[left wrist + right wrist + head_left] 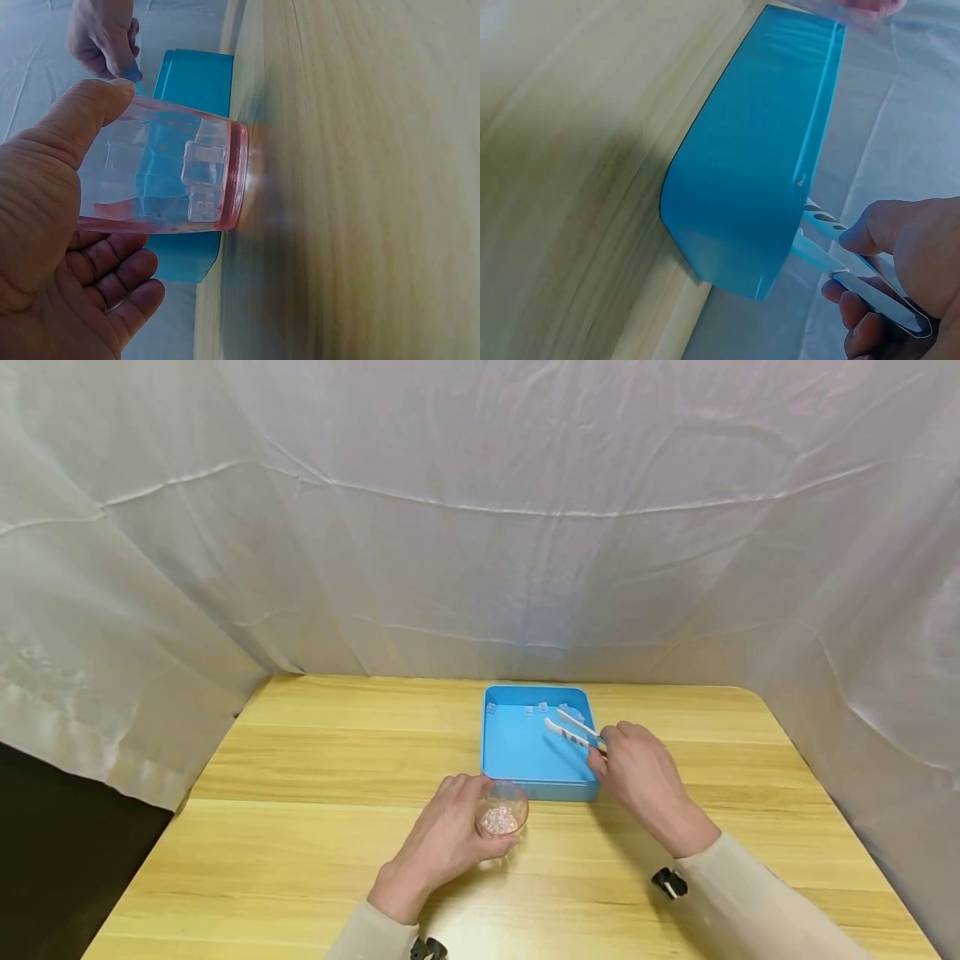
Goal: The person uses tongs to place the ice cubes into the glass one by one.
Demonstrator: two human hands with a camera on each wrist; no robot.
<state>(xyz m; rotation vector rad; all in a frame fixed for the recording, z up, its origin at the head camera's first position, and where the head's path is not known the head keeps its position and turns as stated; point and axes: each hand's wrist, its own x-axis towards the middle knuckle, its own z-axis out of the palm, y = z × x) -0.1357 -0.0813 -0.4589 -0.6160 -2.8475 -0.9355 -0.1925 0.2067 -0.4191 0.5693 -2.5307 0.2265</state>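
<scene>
My left hand (442,835) holds a clear, pink-tinted cup (502,810) round its side, thumb and fingers on opposite walls. Clear ice-like cubes (204,169) lie at the bottom of the cup, which stands on or just above the table; I cannot tell which. In my right hand (645,777) is a pair of tongs (877,296) with white tips, pinched between thumb and fingers. The tong tips are spread apart over the blue tray (525,756), with nothing visible between them. Several clear cubes (528,711) lie along the tray's far side.
The wooden table (315,827) carries the tray near its back edge, with the cup just in front of it. Pale cloth (465,577) hangs behind the table and along both sides. A dark area (60,860) shows past the left edge.
</scene>
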